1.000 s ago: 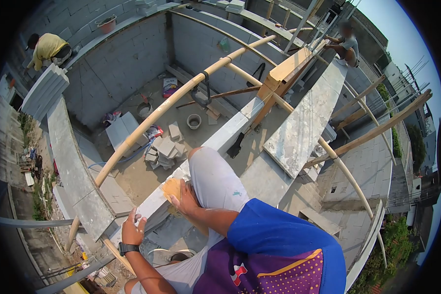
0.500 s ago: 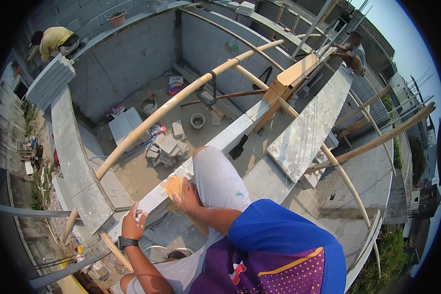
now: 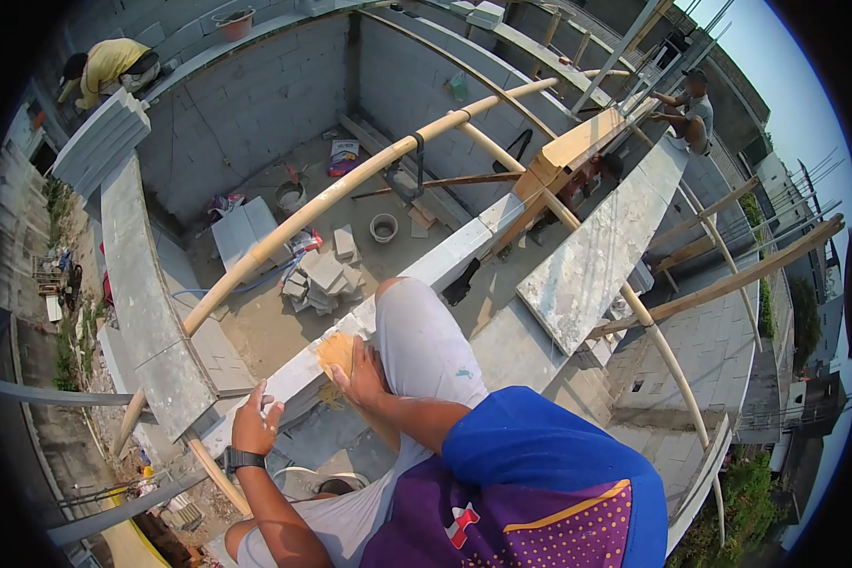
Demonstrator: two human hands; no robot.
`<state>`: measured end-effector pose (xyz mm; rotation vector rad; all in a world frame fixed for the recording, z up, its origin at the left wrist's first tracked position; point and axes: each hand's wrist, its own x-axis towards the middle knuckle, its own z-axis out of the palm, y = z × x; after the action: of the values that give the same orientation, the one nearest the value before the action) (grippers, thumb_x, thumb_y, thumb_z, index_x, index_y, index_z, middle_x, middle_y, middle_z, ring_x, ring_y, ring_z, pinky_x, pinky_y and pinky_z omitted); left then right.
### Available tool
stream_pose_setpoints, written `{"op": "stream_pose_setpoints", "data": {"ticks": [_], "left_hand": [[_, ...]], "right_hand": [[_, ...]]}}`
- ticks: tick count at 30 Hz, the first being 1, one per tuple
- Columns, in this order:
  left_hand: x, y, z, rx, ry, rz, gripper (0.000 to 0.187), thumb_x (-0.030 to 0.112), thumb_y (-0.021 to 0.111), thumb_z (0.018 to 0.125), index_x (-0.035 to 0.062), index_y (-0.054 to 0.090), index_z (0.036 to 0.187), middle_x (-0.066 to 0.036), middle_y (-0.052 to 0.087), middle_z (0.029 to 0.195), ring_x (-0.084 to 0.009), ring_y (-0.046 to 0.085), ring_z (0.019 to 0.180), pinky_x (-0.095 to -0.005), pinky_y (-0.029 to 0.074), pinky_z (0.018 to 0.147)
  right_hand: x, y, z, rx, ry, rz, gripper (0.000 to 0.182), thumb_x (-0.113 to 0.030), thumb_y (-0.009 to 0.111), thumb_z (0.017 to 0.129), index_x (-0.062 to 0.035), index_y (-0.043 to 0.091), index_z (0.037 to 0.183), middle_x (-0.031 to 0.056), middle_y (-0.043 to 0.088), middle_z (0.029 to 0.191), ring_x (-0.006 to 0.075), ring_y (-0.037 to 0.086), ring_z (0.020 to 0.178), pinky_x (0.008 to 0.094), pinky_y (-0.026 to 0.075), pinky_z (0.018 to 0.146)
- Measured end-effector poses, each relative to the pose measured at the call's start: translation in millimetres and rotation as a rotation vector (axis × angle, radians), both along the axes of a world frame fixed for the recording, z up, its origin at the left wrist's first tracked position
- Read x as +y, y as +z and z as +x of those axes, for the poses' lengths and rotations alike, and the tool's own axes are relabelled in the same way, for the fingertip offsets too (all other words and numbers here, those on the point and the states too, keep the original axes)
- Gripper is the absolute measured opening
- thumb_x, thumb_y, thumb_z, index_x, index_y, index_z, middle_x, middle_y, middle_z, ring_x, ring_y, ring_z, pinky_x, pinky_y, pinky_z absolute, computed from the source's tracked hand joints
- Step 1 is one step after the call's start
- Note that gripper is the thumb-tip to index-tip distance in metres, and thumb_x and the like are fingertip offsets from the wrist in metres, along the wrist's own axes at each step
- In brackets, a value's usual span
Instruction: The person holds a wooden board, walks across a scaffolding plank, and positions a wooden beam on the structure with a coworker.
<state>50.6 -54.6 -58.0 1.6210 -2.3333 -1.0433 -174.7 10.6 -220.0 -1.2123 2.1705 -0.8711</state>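
Under me runs a narrow wall of white blocks (image 3: 298,379). My right hand (image 3: 362,377) grips a flat, tan, wood-like piece (image 3: 335,352) against the wall's top, beside my bent knee. Its far edge looks rough, and its exact kind does not show. Crumbly tan material (image 3: 329,396) clings to the wall's side just below. My left hand (image 3: 256,421), with a dark watch at the wrist, rests at the wall's near end, fingers stretched and thumb apart, holding nothing.
A bamboo pole (image 3: 327,197) crosses above the room, where broken blocks (image 3: 327,276) and a bucket (image 3: 383,227) stand below. Wide planks (image 3: 592,275) lie to the right. One person (image 3: 114,74) crouches far left, another (image 3: 691,118) sits far right, a third (image 3: 587,180) shows below the beam.
The view has shifted slightly. A person has come into sight below the wooden beam at right. My hands stay in nearly the same places, the right still gripping the tan piece.
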Motion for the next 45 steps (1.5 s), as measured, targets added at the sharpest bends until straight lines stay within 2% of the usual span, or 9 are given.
{"op": "stream_pose_setpoints", "data": {"ticks": [12, 27, 45], "left_hand": [[5, -4, 0, -0.020, -0.012, 0.024, 0.056, 0.020, 0.066, 0.089, 0.0007, 0.049, 0.139, -0.022, 0.070, 0.112, -0.0406, 0.066, 0.103, -0.0434, 0.050, 0.091], [-9, 4, -18, 0.005, -0.003, 0.078, 0.057, 0.018, 0.067, 0.089, 0.0001, 0.049, 0.140, -0.028, 0.061, 0.126, -0.0418, 0.059, 0.116, -0.0438, 0.046, 0.100], [-2, -7, -21, -0.037, -0.075, 0.049, 0.053, 0.018, 0.067, 0.087, 0.0011, 0.054, 0.135, -0.028, 0.063, 0.121, -0.0420, 0.064, 0.107, -0.0455, 0.050, 0.094]], "right_hand": [[-1, 7, -2, -0.007, 0.027, 0.073, 0.090, -0.043, 0.064, 0.087, 0.0022, 0.018, 0.150, 0.0317, 0.045, 0.125, 0.0466, 0.045, 0.116, 0.0523, 0.035, 0.102], [-3, 9, -1, -0.037, 0.018, 0.059, 0.089, -0.042, 0.064, 0.087, 0.0013, 0.019, 0.150, 0.0322, 0.045, 0.126, 0.0475, 0.044, 0.117, 0.0528, 0.035, 0.102], [1, 10, -4, -0.102, 0.018, 0.022, 0.089, -0.040, 0.063, 0.088, 0.0033, 0.017, 0.151, 0.0306, 0.043, 0.131, 0.0474, 0.043, 0.120, 0.0537, 0.034, 0.105]]}}
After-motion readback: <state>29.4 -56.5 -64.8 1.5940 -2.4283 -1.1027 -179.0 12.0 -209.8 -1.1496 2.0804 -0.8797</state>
